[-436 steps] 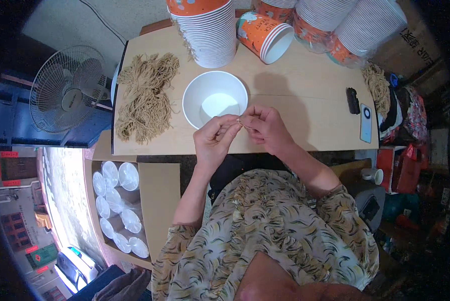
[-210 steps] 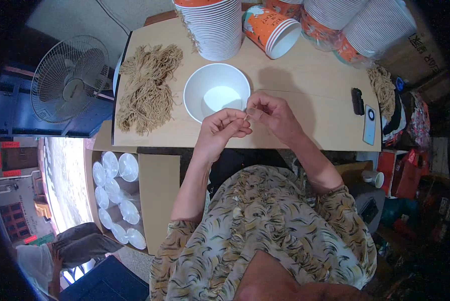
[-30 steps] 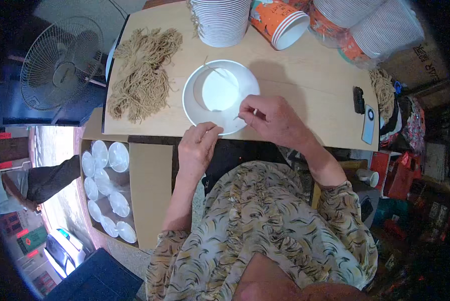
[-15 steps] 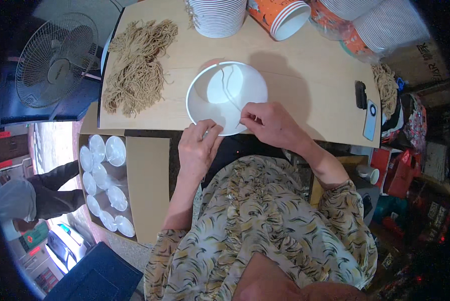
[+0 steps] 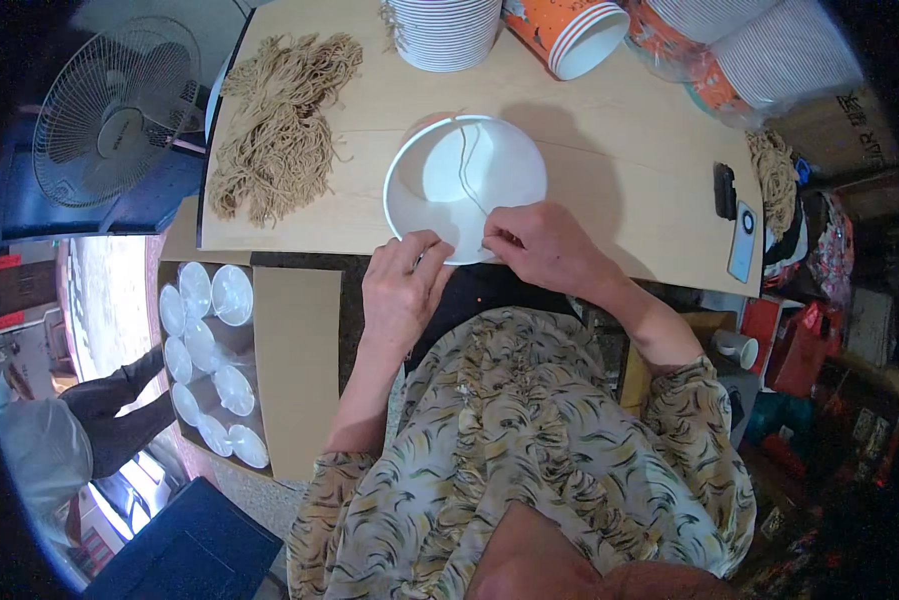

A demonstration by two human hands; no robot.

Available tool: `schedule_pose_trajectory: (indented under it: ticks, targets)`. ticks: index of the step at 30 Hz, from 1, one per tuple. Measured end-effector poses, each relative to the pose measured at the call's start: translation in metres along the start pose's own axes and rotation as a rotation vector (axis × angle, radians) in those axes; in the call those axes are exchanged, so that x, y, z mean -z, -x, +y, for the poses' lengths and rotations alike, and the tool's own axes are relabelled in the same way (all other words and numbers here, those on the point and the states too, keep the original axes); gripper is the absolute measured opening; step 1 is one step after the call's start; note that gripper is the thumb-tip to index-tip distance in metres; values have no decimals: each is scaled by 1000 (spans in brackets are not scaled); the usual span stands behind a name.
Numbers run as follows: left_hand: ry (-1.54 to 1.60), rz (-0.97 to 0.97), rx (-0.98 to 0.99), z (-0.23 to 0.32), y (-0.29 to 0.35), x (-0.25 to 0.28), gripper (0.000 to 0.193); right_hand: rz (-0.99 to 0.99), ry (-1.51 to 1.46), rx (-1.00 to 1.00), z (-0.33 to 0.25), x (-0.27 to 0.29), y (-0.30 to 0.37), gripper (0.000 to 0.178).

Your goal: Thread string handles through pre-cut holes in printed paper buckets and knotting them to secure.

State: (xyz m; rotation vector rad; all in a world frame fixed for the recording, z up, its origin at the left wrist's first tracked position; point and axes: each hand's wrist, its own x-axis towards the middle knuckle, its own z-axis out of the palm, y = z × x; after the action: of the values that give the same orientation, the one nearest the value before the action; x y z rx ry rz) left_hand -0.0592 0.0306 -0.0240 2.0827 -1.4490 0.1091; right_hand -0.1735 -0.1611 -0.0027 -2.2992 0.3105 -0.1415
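Note:
A white paper bucket (image 5: 514,165) stands at the table's front edge, its open mouth toward me. A thin tan cord (image 5: 463,165) runs from the bucket's far rim down across its inside to my right hand. My right hand (image 5: 544,245) is closed at the near right rim, thumb and fingertips pinching the cord. At the near left rim my left hand (image 5: 404,285) is closed, fingers bent over the bucket's edge. The tips of both hands' fingers are partly hidden. A heap of tan cords (image 5: 279,130) lies on the table to the left.
Behind the bucket stand a stack of white-rimmed buckets (image 5: 444,40) and an orange bucket (image 5: 569,40) on its side. Bagged bucket stacks (image 5: 789,60) are at far right. A phone (image 5: 741,240) lies at right. A box of wrapped white cups (image 5: 299,370) and a fan (image 5: 119,135) are left.
The view has shifted slightly, so the table and bucket sit a little differently in it. Both hands keep their places at the rim. A person at far left has moved.

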Motion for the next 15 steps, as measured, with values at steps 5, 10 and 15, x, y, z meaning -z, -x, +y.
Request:
schedule_pose_trajectory:
  ticks: [5,10,15]
  targets:
    - [87,2,6,-3,-11,3,24,-61,237,74,-2,1,-6,13]
    - [161,-88,80,-3,-26,13,24,-101,352,165,-13,10,-22,12]
    - [199,-119,77,-8,-37,14,31,-174,361,179,-14,15,-35,15]
